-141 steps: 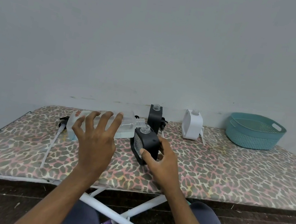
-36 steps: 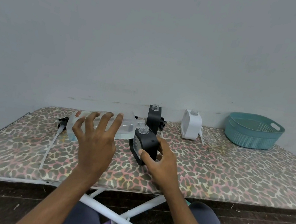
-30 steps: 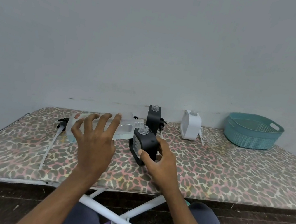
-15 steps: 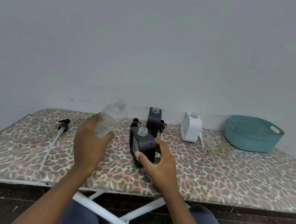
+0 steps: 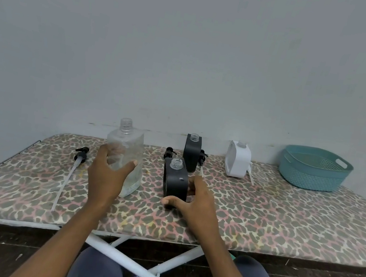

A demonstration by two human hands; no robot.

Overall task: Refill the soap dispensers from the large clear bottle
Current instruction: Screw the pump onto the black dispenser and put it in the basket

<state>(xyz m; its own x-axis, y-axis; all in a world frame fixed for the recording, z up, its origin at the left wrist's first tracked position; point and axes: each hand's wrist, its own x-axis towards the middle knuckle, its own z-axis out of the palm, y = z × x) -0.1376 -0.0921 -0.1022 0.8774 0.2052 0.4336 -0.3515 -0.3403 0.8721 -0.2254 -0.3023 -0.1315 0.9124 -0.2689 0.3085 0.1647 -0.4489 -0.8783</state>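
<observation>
The large clear bottle (image 5: pixel 129 154) stands upright and uncapped on the leopard-print board (image 5: pixel 285 214), with a little liquid at its bottom. My left hand (image 5: pixel 109 172) grips it around the middle. Just right of it stands a black dispenser (image 5: pixel 175 180) with its neck uncapped, and my right hand (image 5: pixel 193 200) holds it at its lower right side. A second black dispenser (image 5: pixel 191 151) and a white dispenser (image 5: pixel 237 159) stand uncapped at the back near the wall.
A teal basket (image 5: pixel 313 168) sits at the back right. A black pump head with a long tube (image 5: pixel 73 164) lies at the left. More pump heads (image 5: pixel 170 152) lie beside the rear dispensers. The board's white legs (image 5: pixel 132 267) cross below its front edge.
My left hand has swung the clear bottle from lying tipped over the black dispenser's neck to standing upright on the board. My right hand has stayed on the dispenser.
</observation>
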